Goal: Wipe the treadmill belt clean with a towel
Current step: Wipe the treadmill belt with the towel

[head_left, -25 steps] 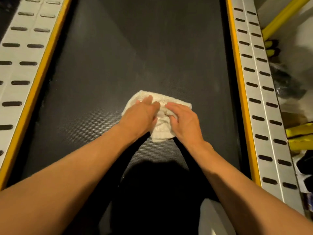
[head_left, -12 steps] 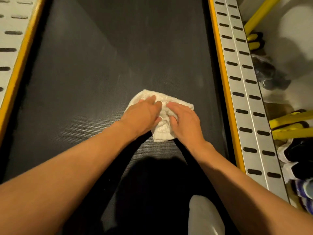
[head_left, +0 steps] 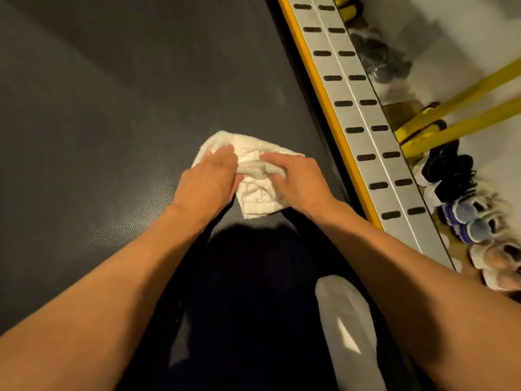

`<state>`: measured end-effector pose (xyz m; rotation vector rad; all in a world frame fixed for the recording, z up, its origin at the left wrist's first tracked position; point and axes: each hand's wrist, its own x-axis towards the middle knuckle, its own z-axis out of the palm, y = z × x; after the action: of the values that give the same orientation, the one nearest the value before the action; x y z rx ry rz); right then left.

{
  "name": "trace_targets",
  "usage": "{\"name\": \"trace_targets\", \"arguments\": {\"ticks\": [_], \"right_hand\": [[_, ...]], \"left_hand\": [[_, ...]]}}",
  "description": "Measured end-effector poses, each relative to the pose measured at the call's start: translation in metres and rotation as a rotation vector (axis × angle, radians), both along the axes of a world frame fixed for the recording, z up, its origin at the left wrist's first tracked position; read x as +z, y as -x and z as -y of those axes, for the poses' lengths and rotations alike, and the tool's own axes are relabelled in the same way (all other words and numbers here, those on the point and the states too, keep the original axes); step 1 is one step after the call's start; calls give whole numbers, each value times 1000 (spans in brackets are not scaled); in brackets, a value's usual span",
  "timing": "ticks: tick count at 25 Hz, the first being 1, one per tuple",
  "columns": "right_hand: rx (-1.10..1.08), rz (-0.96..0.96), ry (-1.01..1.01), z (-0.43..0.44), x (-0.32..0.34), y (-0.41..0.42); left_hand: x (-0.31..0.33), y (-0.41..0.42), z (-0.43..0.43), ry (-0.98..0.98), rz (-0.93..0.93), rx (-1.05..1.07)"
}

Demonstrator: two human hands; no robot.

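Looking down from the head camera: pressing a crumpled white towel (head_left: pixel 255 196) onto the dark treadmill belt (head_left: pixel 112 108), a little right of the belt's middle, near the right side rail (head_left: pixel 375 131) but not touching it. Laying the left hand (head_left: pixel 208 184) over the towel's left part, with fingers nearly straight, pushing down on the cloth. Curling the right hand (head_left: pixel 298 182) on the towel's right part, pinching a bunched fold between thumb and fingers. Holding both hands close together, with only that fold between them. Showing, beyond the grey slotted rail with its yellow edge, several shoes (head_left: pixel 462 221) lined up on the floor and two yellow bars (head_left: pixel 465 108) slanting above them. Resting a grey sock (head_left: pixel 349 328) on the belt under the right forearm.
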<state>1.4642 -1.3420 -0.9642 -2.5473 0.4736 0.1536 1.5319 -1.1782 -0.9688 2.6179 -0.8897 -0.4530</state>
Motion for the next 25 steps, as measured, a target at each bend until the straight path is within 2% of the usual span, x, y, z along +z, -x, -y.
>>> {"name": "trace_targets", "arguments": {"ticks": [5, 9, 13, 16, 20, 25], "right_hand": [[-66, -30, 42, -3, 5, 16], [-84, 134, 92, -9, -15, 0], [56, 162, 111, -1, -20, 38], [6, 152, 145, 25, -18, 58], [-14, 236, 110, 26, -23, 19], [-32, 150, 133, 31, -26, 44]], "left_hand": [[13, 1, 13, -35, 21, -16], [-5, 8, 22, -136, 100, -41], [0, 30, 22, -173, 18, -35], [2, 54, 41, -194, -33, -93], [-1, 21, 58, -181, -46, -73], [8, 42, 67, -270, -41, -101]]}}
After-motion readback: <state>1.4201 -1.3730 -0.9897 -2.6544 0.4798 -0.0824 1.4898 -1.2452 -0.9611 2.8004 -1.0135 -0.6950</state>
